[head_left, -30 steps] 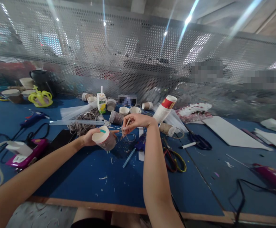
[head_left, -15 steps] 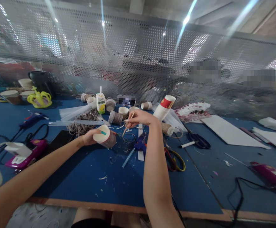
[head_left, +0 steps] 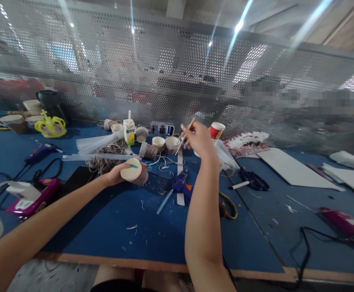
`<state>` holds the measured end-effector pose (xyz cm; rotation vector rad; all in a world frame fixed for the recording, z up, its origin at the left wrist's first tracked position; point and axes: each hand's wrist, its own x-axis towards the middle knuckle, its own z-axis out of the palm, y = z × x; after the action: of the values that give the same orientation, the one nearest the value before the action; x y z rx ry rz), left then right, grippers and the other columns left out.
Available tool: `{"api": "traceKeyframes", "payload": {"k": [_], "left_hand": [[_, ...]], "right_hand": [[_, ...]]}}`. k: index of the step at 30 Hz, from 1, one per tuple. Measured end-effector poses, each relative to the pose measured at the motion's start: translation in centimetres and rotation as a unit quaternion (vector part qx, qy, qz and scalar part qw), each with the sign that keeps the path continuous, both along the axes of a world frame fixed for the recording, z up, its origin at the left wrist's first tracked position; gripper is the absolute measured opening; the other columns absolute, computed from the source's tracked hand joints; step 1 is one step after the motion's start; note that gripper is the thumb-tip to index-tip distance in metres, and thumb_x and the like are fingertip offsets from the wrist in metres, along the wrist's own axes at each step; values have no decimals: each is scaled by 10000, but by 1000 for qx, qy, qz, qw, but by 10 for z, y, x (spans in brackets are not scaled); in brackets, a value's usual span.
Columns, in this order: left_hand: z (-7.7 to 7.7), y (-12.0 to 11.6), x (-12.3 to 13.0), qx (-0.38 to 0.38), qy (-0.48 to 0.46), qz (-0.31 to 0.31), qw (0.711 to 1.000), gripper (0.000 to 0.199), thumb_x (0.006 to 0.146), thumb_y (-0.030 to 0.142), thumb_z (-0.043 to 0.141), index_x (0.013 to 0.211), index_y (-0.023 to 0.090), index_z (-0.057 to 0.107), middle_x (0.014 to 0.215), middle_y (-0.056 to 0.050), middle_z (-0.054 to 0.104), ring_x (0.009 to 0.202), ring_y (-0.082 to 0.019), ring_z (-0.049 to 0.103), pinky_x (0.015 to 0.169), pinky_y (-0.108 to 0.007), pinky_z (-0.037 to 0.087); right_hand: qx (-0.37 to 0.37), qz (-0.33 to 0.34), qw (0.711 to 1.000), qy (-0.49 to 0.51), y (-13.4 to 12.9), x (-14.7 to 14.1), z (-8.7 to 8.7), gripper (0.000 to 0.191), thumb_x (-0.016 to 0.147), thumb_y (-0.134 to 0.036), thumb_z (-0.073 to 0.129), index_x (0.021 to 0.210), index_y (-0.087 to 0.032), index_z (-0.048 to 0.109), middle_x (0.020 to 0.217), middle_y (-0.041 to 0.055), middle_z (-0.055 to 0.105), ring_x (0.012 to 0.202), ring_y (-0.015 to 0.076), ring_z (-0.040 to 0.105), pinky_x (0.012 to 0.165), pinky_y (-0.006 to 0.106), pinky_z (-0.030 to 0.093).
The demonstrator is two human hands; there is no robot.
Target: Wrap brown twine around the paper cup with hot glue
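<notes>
Pale cup (head_left: pixel 136 174) partly hides the left hand (head_left: pixel 115 174) that apparently grips it.

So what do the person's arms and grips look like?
The left arm and right arm are bare: no sleeves, watch or bracelet show. The left grip and right grip wear no gloves. Any ring would be too small to tell.
</notes>
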<state>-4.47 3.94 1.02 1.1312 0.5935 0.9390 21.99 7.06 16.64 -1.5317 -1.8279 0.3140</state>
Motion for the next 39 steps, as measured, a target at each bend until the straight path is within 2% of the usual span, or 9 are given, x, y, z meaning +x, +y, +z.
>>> {"api": "traceKeyframes", "payload": {"k": [3, 7, 13, 17, 22, 26, 30, 32, 39], "left_hand": [[0, 1, 2, 35, -28, 99, 994, 521, 646, 416, 602, 1067, 117, 666, 852, -90, 704, 786, -258, 646, 700, -335, 498], [4, 1, 4, 48, -80, 193, 977, 522, 647, 488, 619, 1027, 134, 675, 919, -75, 704, 811, -238, 639, 694, -307, 494], [3, 0, 4, 73, -61, 157, 983, 614, 634, 552, 629, 1081, 132, 663, 1037, -115, 699, 1038, -328, 603, 872, -376, 458], [-1, -1, 5, 111, -17, 144, 983, 646, 638, 544, 641, 1175, 186, 619, 1296, -104, 580, 1145, -365, 529, 949, -413, 407], [1, -5, 0, 214, 58, 172, 960, 632, 694, 608, 596, 1166, 188, 613, 1204, -119, 567, 1185, -366, 461, 1019, -446, 345], [-1, -8, -2, 292, 93, 233, 923, 668, 675, 581, 647, 1212, 200, 534, 1229, -118, 454, 1212, -346, 394, 1028, -455, 339], [-9, -10, 0, 298, 62, 255, 918, 641, 695, 572, 644, 1216, 239, 473, 1222, -83, 413, 1181, -307, 415, 1029, -425, 341], [-12, -9, 1, 285, 38, 271, 919, 627, 695, 565, 655, 1212, 268, 459, 1227, -70, 422, 1150, -292, 441, 1012, -410, 360], [-8, -8, 6, 241, -7, 300, 923, 624, 709, 584, 620, 1229, 269, 479, 1167, -67, 528, 1182, -299, 448, 1019, -408, 357]], "right_hand": [[79, -23, 996, -44, -13, -2, 14, 223, 939, -394, 450, 851, -207, 534, 789, 53, 599, 794, 223, 622, 721, 331, 483], [-14, -20, 987, -156, -21, 0, 19, 212, 933, -337, 471, 824, -188, 573, 757, 68, 630, 723, 217, 624, 680, 328, 472], [-150, -80, 913, -371, -21, 30, -26, 199, 907, -245, 513, 939, -117, 662, 910, 218, 694, 895, 325, 674, 718, 389, 497], [-146, -100, 903, -391, -26, 52, -65, 230, 895, -215, 525, 963, -49, 669, 1040, 308, 651, 1028, 410, 628, 779, 457, 492], [-114, -147, 906, -381, -34, 61, -94, 362, 927, -228, 451, 1176, 20, 536, 1207, 367, 529, 1038, 413, 611, 771, 456, 503], [-80, -95, 935, -333, -44, 63, -93, 312, 922, -321, 464, 1073, -61, 548, 1145, 264, 565, 1125, 374, 544, 878, 446, 472], [-217, 63, 939, -261, -58, 64, -84, 409, 827, -553, 542, 932, -157, 525, 1063, 150, 570, 975, 293, 600, 818, 382, 503], [-245, 71, 928, -273, -65, 61, -82, 515, 746, -652, 574, 895, -162, 517, 1066, 161, 544, 991, 328, 582, 807, 406, 503], [-48, 37, 960, -274, -72, 45, -95, 476, 807, -516, 532, 1092, -137, 491, 1120, 195, 499, 1111, 364, 503, 958, 497, 423]]}}
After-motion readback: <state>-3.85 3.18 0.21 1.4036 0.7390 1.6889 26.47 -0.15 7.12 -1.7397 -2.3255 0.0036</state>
